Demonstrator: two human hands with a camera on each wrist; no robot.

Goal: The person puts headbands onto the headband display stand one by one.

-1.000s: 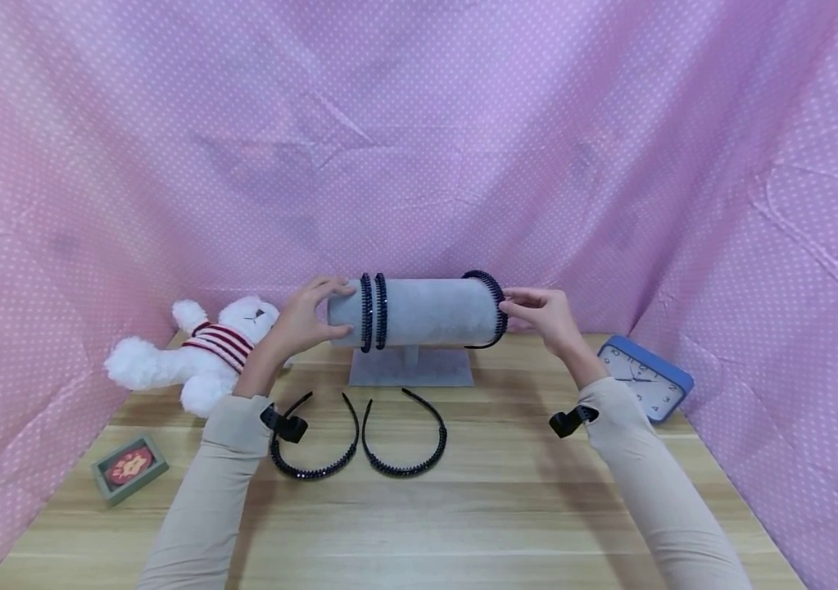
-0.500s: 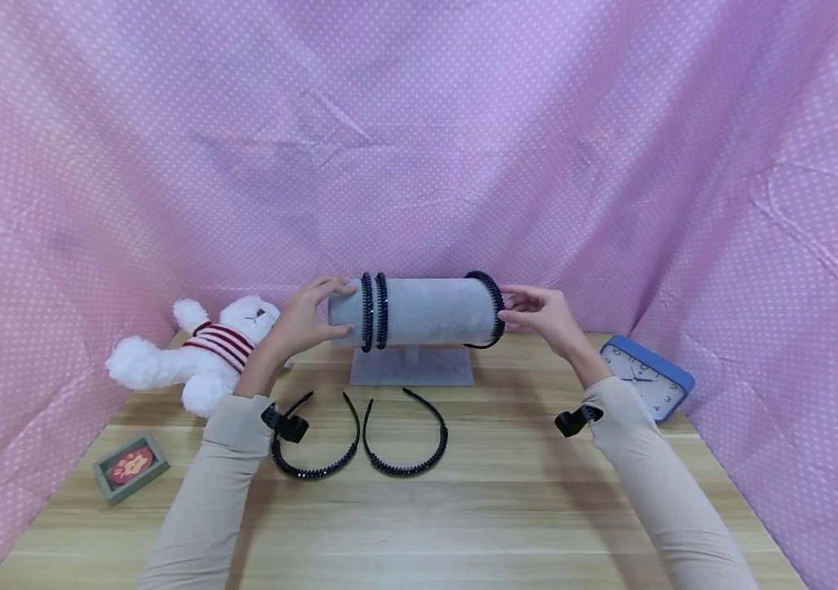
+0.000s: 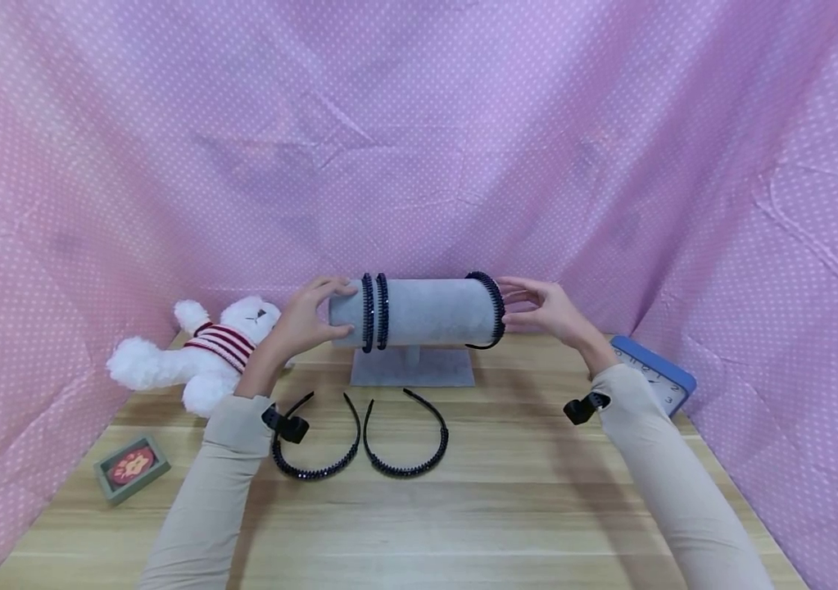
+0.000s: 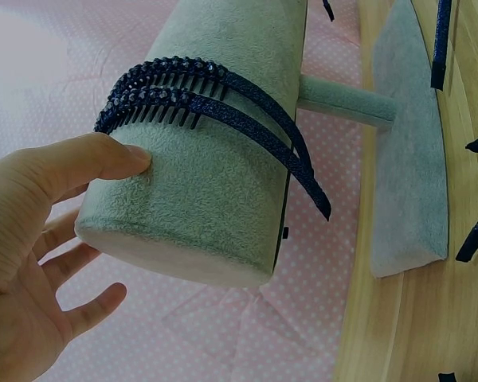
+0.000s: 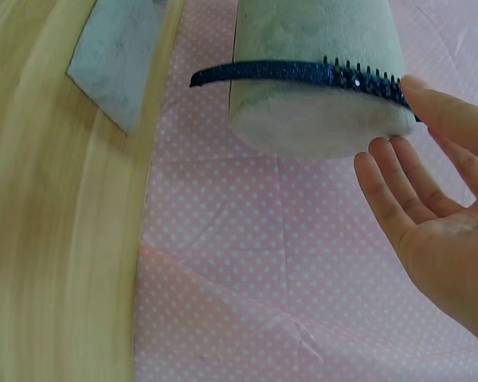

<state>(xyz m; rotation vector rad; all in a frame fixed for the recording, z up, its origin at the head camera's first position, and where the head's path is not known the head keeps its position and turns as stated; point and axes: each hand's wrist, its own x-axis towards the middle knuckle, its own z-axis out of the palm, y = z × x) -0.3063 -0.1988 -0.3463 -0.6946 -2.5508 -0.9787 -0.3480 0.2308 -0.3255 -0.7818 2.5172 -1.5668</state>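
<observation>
A grey plush display stand has a horizontal roll on a post and flat base. My left hand holds the roll's left end between thumb and fingers; the thumb lies on the plush. Two black beaded toothed headbands, one nearer the end and one just inside it, sit around the roll beside that hand. A third headband sits slantwise at the right end. My right hand touches it with thumb and fingers spread and fairly straight; the right wrist view shows fingertips by the roll's end face.
Two more headbands, a left one and a right one, lie on the wooden table. Left are a white plush toy and a small framed paw picture; right, a blue clock. Pink dotted cloth surrounds the table.
My right hand's fingers have spread wider apart at the right-end headband, and its wrist has shifted slightly right. The left hand and the headbands stay almost the same.
</observation>
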